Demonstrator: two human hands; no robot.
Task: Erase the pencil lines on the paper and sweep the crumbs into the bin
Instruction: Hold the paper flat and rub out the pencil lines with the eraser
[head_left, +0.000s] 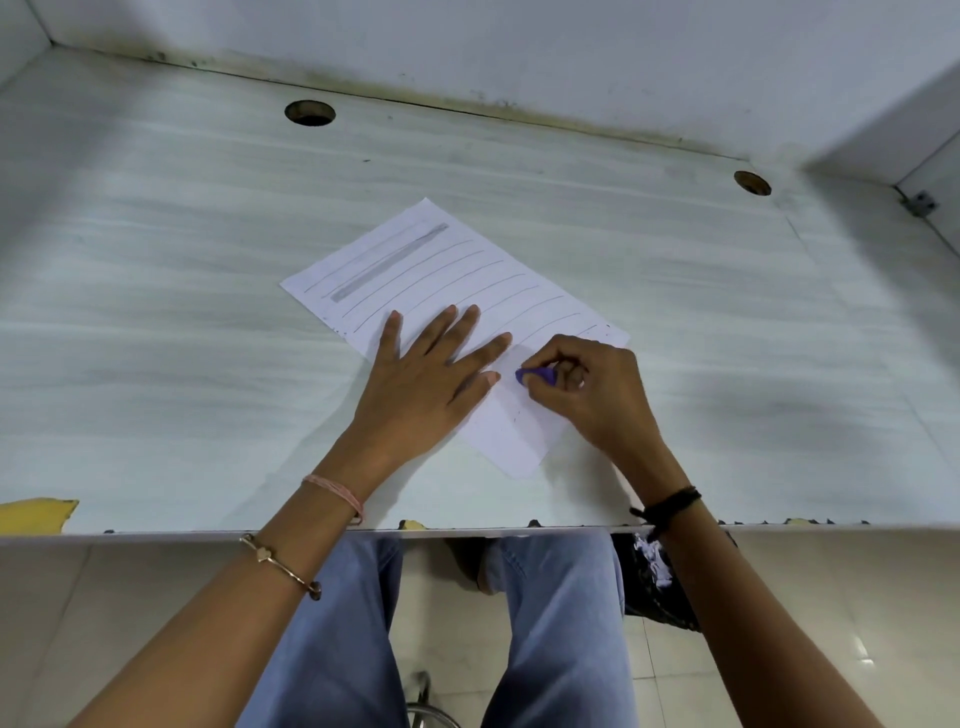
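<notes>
In the head view, a white sheet of paper is laid at a slant on the pale, grey-streaked laminate table; thin pencil lines are ruled across its far part, and one broad shaded pencil band is drawn near its far edge; the near part of the sheet looks blank. The left hand is laid flat on the paper with the fingers spread, so that the sheet is pinned to the table; a thin pink thread band and a gold bangle with a small heart are worn on that arm. The right hand is curled, and a small purple eraser is pinched between its fingertips, with the eraser's tip set against the paper just beside the left thumb; a black cord band is tied round the right wrist. Two round cable holes are cut in the table near the back wall; a worn yellow patch is seen at the near left edge. Below the table edge, blue jeans are seen over a tiled floor; a dark bag-like thing with white bits in it is seen beside the right knee, though what it is cannot be told.
</notes>
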